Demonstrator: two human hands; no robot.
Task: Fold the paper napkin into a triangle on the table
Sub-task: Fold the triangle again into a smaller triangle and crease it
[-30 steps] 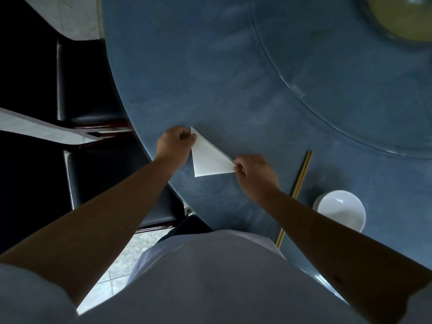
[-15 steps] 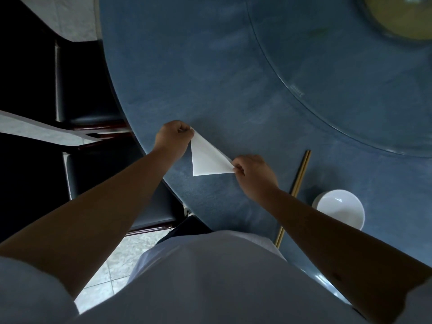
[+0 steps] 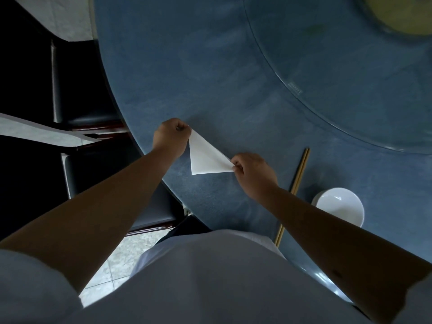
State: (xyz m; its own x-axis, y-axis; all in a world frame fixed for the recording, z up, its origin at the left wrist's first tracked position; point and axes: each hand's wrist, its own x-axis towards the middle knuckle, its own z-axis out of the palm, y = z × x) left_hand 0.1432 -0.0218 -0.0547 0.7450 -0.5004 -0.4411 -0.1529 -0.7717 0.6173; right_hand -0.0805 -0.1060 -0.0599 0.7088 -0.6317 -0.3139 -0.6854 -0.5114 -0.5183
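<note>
napkin (image 3: 205, 157): plain white, no print, faint grey shading along the fold at its 3 o'clock corner.
table (image 3: 210, 73): matte blue, mottled with lighter cloudy patches. glass turntable (image 3: 350, 73) at 1 o'clock: clear with a blue tint, a small pale etched mark near its rim.
dish (image 3: 406, 12) at frame 1 o'clock: olive-yellow, blurred.
chopsticks (image 3: 297, 183) at 4 o'clock of the napkin: tan/gold pair.
bowl (image 3: 340, 206), further toward 4 o'clock: plain glossy white.
chairs (image 3: 79, 90) at 9 o'clock: black seats, dark reddish-brown frames.
floor (image 3: 112, 260) at 7 o'clock: pale speckled grey tile.
shirt (image 3: 210, 284) at 6 o'clock: plain pale grey-white.
</note>
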